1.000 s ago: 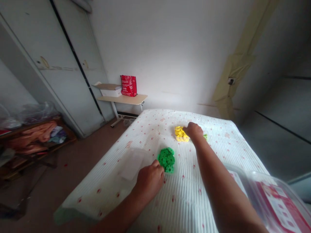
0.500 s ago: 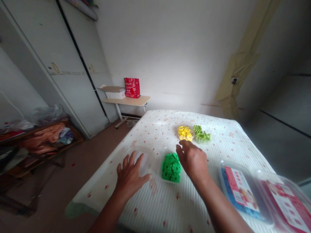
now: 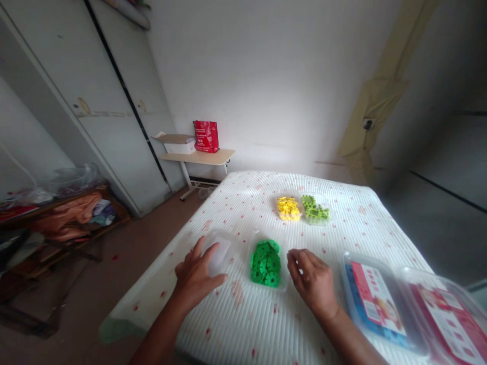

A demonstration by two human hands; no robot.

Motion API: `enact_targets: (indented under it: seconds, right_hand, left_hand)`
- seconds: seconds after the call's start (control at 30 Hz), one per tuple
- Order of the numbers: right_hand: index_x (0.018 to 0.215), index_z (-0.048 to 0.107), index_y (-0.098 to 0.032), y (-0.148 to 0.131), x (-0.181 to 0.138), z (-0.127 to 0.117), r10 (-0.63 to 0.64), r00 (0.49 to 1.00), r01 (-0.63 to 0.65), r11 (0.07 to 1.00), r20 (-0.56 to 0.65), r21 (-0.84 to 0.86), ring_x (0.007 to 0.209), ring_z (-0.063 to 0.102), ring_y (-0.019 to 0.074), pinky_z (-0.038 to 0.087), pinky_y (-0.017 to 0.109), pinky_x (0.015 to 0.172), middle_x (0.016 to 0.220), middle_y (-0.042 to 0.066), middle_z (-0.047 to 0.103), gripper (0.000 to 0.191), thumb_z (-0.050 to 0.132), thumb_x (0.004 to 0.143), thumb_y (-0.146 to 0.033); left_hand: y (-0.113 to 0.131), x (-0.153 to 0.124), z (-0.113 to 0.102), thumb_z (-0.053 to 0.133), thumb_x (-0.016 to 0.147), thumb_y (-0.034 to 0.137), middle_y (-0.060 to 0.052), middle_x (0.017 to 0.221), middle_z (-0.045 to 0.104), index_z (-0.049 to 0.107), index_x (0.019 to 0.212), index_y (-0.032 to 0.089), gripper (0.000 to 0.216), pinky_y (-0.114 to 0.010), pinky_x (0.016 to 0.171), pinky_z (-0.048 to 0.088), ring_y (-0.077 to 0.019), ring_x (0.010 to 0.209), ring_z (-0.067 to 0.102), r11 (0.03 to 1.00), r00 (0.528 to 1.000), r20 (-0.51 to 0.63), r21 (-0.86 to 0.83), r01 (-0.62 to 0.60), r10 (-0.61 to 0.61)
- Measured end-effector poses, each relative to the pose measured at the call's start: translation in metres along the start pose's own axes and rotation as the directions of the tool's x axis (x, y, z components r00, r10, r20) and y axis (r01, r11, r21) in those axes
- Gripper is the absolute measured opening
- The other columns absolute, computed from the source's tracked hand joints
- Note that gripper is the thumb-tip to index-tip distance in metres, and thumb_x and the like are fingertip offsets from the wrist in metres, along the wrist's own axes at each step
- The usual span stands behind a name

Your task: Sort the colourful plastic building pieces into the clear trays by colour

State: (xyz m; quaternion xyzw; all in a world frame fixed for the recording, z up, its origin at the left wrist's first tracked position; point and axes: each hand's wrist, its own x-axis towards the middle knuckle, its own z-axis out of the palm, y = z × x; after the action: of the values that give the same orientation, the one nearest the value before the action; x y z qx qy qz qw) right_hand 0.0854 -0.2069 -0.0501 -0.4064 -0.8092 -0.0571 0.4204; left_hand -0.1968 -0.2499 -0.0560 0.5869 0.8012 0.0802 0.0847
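Observation:
A clear plastic box (image 3: 284, 284) on the table holds green flower-shaped plastic pieces (image 3: 266, 263). My left hand (image 3: 196, 274) is open, fingers spread, over the near left edge of a translucent plastic lid or tray (image 3: 219, 253); whether it touches is hard to tell. Just right of the green pieces' box, my right hand (image 3: 314, 281) is closed, its fingers curled toward the thumb. Anything inside its fingertips is hidden. Farther back stand a box of yellow pieces (image 3: 288, 209) and a box of light green pieces (image 3: 315, 210).
At the right lie a lidded box of blue pieces (image 3: 375, 299) and a lidded box with a pink label (image 3: 449, 314). A patterned white cloth (image 3: 243, 203) covers the table. Beyond it, a small side table (image 3: 205, 158) carries a red bag (image 3: 206, 136) and a white box (image 3: 178, 147).
My right hand has moved back toward me, away from the green pieces' far right side. My left hand has shifted slightly left. The green pieces lie differently in their box.

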Motion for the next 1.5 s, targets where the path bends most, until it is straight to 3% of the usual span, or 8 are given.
enact_targets:
  seconds: [0.37, 0.57, 0.73, 0.9, 1.1, 1.23, 1.37, 1.5]
  right_hand:
    - [0.082, 0.059, -0.016, -0.004, 0.0, 0.004, -0.032, 0.999, 0.032, 0.999, 0.004, 0.008, 0.063, 0.058, 0.0117, 0.042, 0.021, 0.061, 0.068, 0.004, 0.061, 0.015, 0.046, 0.089, -0.019]
    - [0.082, 0.059, -0.016, -0.005, -0.001, 0.006, -0.04, 0.999, 0.04, 0.999, 0.016, 0.007, 0.065, 0.059, 0.012, 0.043, 0.022, 0.063, 0.069, 0.005, 0.062, 0.015, 0.047, 0.089, -0.019]
    - [0.088, 0.06, -0.016, -0.005, 0.004, 0.005, -0.014, 1.0, 0.014, 0.999, -0.019, 0.032, 0.069, 0.06, 0.0127, 0.045, 0.023, 0.065, 0.077, 0.006, 0.064, 0.014, 0.047, 0.089, -0.019]
    - [0.103, 0.058, -0.016, -0.011, 0.022, -0.002, 0.262, 0.965, -0.257, 0.943, 0.005, 0.211, 0.062, 0.06, 0.0122, 0.047, 0.023, 0.059, 0.086, 0.007, 0.066, 0.024, 0.046, 0.089, -0.032]
    - [0.12, 0.05, -0.016, -0.018, 0.044, -0.005, 0.457, 0.861, -0.497, 0.66, 0.224, 0.563, 0.057, 0.056, 0.0117, 0.046, 0.023, 0.054, 0.079, 0.003, 0.064, 0.043, 0.044, 0.087, -0.043]
    - [0.122, 0.05, -0.011, -0.01, 0.049, 0.003, 0.489, 0.85, -0.514, 0.686, 0.196, 0.515, 0.054, 0.053, 0.0122, 0.044, 0.023, 0.054, 0.063, -0.002, 0.058, 0.048, 0.049, 0.082, -0.038]
    - [0.115, 0.057, -0.009, -0.002, 0.048, 0.015, 0.512, 0.83, -0.551, 0.814, 0.221, 0.185, 0.053, 0.056, 0.0142, 0.043, 0.025, 0.058, 0.056, -0.001, 0.058, 0.042, 0.044, 0.081, -0.029]
    - [0.116, 0.059, -0.012, -0.002, 0.043, 0.026, 0.513, 0.817, -0.492, 0.858, 0.262, -0.146, 0.061, 0.063, 0.0182, 0.041, 0.026, 0.06, 0.067, 0.007, 0.068, 0.039, 0.04, 0.083, -0.024]
  left_hand:
    - [-0.006, 0.001, -0.007, 0.036, 0.081, 0.025, -0.004, 0.145, 0.038, 0.045, 0.133, 0.026, 0.053, -0.049, 0.107, 0.024, -0.0237, 0.13, 0.038, 1.0, 1.0, 0.014, -0.018, -0.007, 0.007]
    - [0.001, -0.008, -0.025, 0.027, 0.087, 0.02, -0.011, 0.135, 0.05, 0.049, 0.129, 0.02, 0.047, -0.065, 0.103, 0.01, -0.0278, 0.123, 0.043, 0.997, 0.973, -0.229, 0.079, 0.001, 0.017]
    - [-0.003, -0.014, -0.063, 0.034, 0.085, 0.032, -0.012, 0.108, 0.061, 0.058, 0.119, 0.018, 0.044, -0.051, 0.096, 0.034, -0.0293, 0.106, 0.052, 0.981, 0.902, -0.431, -0.174, -0.088, 0.004]
    - [0.024, -0.024, -0.07, 0.047, 0.082, 0.044, 0.0, 0.072, 0.057, 0.051, 0.126, 0.021, 0.05, -0.026, 0.062, 0.042, -0.0139, 0.063, 0.052, 0.475, 0.973, -0.226, -0.863, -0.173, -0.056]
    - [0.083, -0.022, -0.036, 0.053, 0.081, 0.037, 0.005, 0.064, 0.05, 0.024, 0.142, 0.021, 0.069, -0.02, 0.05, 0.032, -0.0066, 0.05, 0.037, 0.051, 0.995, -0.081, -0.995, -0.084, 0.055]
    - [0.092, -0.011, -0.016, 0.048, 0.082, 0.036, 0.004, 0.066, 0.051, 0.02, 0.144, 0.021, 0.07, -0.021, 0.05, 0.032, -0.0083, 0.052, 0.04, 0.251, 0.989, -0.024, -0.966, -0.06, 0.144]
    - [0.085, 0.003, -0.007, 0.05, 0.078, 0.03, 0.003, 0.064, 0.051, 0.044, 0.133, 0.017, 0.057, -0.023, 0.059, 0.036, -0.0112, 0.059, 0.047, 0.654, 0.985, -0.079, -0.738, -0.163, 0.156]
    - [0.084, 0.013, -0.007, 0.049, 0.077, 0.025, 0.0, 0.067, 0.058, 0.053, 0.126, 0.017, 0.05, -0.023, 0.062, 0.037, -0.013, 0.064, 0.053, 0.844, 0.988, -0.068, -0.514, -0.153, 0.137]
